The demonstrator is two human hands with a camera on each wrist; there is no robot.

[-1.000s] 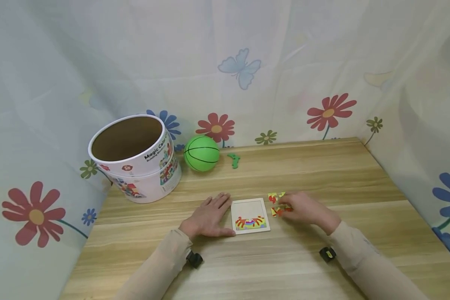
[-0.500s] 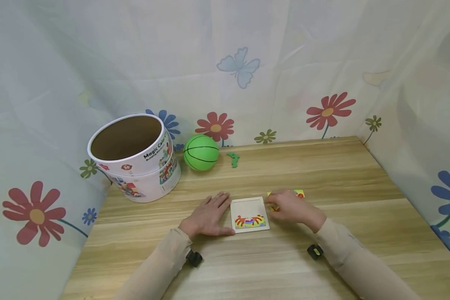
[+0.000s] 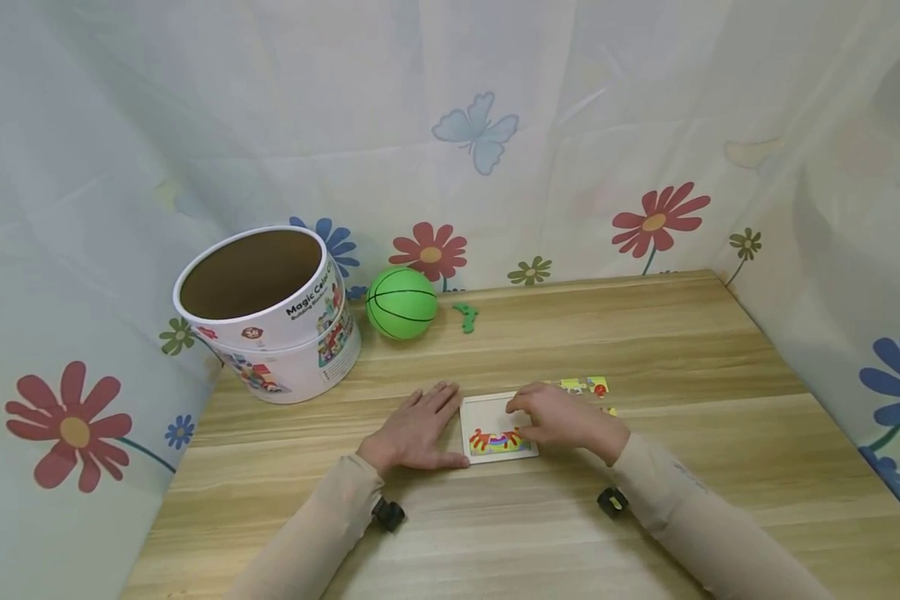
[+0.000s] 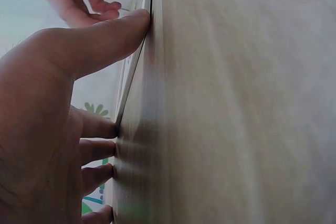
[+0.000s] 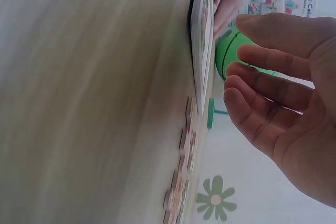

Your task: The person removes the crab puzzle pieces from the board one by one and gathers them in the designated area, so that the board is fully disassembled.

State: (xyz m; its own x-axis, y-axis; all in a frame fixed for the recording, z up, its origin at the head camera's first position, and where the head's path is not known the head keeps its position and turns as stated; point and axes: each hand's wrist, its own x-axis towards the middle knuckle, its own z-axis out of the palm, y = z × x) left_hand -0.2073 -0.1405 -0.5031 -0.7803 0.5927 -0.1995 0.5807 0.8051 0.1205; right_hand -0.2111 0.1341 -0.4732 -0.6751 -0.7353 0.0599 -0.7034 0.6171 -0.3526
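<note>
A small square puzzle tray [image 3: 486,413] lies on the wooden table, its lower part filled with a red, yellow and blue picture [image 3: 486,441]. My left hand [image 3: 417,429] lies flat at its left side, with thumb and index fingertip right at the frame. Over the tray's right half hovers my right hand [image 3: 566,419], fingers loosely bent; in the right wrist view nothing shows between thumb and fingers. Several yellow and red puzzle pieces [image 3: 594,386] lie to the right of the tray, partly hidden by that hand. In the right wrist view these pieces [image 5: 181,166] lie in a row.
A large white bucket [image 3: 300,367] with printed sides stands at the back left. Beside it is a green ball [image 3: 401,303] with black lines, then a small green toy piece [image 3: 466,317]. A flower-printed curtain [image 3: 570,125] hangs behind the table [image 3: 667,333].
My right hand has moved left from the loose puzzle pieces to above the tray, uncovering some of them. My left hand keeps its place at the tray's side.
</note>
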